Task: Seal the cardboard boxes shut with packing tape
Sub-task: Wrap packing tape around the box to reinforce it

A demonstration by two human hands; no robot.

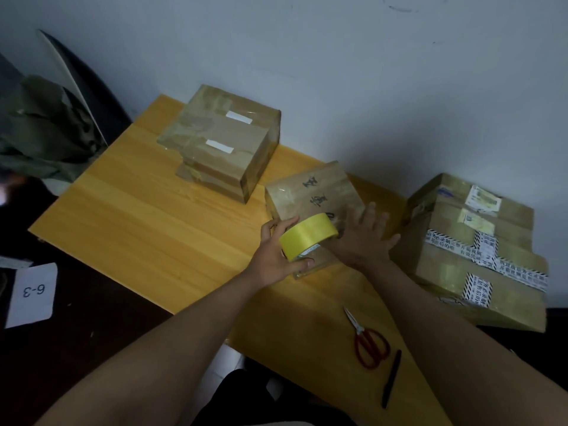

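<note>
Nearest the viewer, a black pen [392, 379] and red-handled scissors [367, 342] lie side by side on the yellow wooden surface [138, 216], the scissors' blades pointing away from the viewer. Beyond them, the left hand [276, 250] grips a yellow roll of packing tape [307, 239], fingers curled over its far rim and thumb on its near side; the roll is tilted and sits against the near end of the small cardboard box [310, 192]. Just right of the roll, the right hand [361, 238] lies flat with fingers spread, pressing on the near part of that box, where a glossy clear strip [310, 265] runs down over its near edge. This small box stands near the middle of the surface and bears dark handwritten characters on its top. To the right, a large cardboard box [479, 250] carries white labels and black-and-white printed tape. Farther back on the left, another cardboard box [224, 136], wrapped in clear tape with two white strips, rests on a smaller flat package [203, 176], close to the grey wall [338, 72]. At the left edge, off the surface, lie a white card marked "6-3" [32, 293] and a green garment [43, 133].
</note>
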